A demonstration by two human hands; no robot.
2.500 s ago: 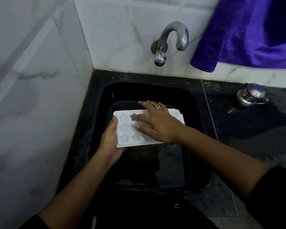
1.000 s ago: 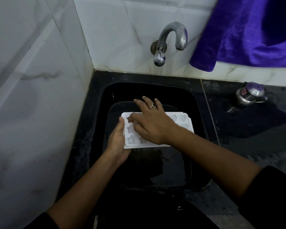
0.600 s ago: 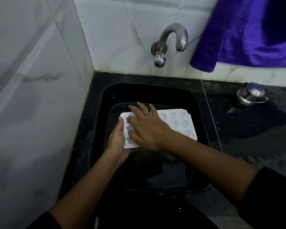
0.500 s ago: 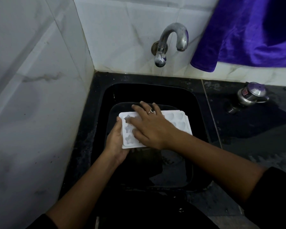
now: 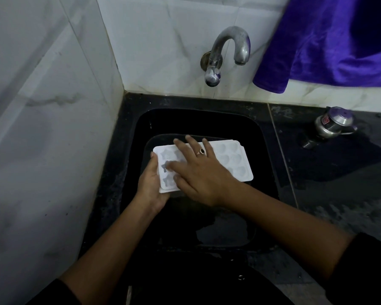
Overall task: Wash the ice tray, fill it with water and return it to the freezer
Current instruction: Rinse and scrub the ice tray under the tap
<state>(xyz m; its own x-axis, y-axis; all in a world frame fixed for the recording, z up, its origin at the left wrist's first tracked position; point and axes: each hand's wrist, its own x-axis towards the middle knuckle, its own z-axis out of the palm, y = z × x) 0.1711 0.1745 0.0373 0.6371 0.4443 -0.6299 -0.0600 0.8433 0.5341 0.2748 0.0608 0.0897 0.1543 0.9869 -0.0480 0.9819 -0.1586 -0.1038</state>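
Your left hand grips the left short end of the white plastic ice tray, thumb over the rim, fingers hidden beneath. Your right hand lies flat on top, fingers spread straight over star-shaped cavities; rounded cavities show at the uncovered right end. The tray sits over the black rectangular sink, toward its back-left corner, with open room toward the front edge. A curved dull-metal tap stands behind. A purple cloth is cut off at top right. A small steel vessel, its details unclear, rests on the wet dark surface.
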